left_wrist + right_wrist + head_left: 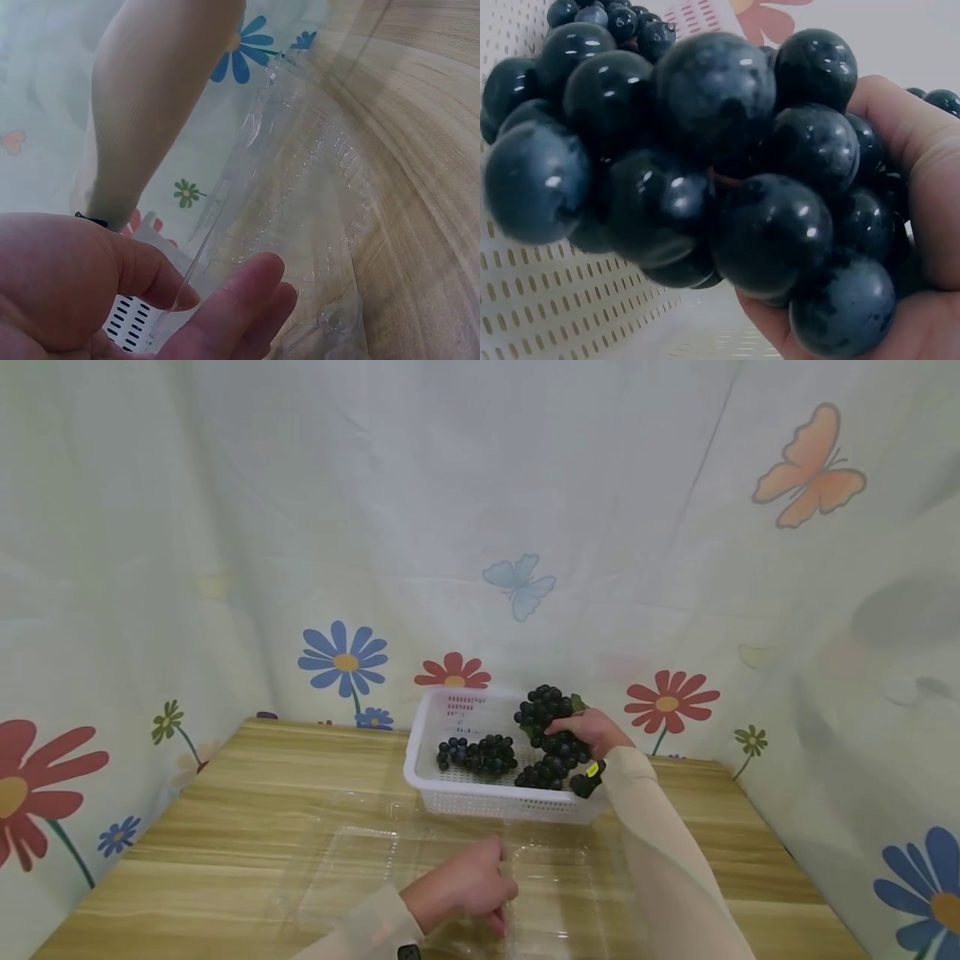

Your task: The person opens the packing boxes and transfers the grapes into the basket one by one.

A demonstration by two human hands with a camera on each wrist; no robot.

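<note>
My right hand (592, 731) grips a bunch of dark grapes (543, 708) at the right side of a white perforated basket (438, 797). In the right wrist view the big round grapes (772, 232) fill the middle, and the hand (930, 195) curls round them from the right. Another bunch of grapes (487, 754) lies in the basket's left half. In front of the basket my left hand (468, 881) pinches the rim of a clear plastic container (555, 893) between thumb and fingers. The left wrist view shows the container's thin wall (217, 217) at the thumb.
The clear container's other half (348, 860) lies flat on the wooden table (225, 827), left of the left hand. A black object with a yellow tag (587, 781) is at the right wrist, near the basket's front right corner. Behind the table hangs a flowered curtain (375, 527).
</note>
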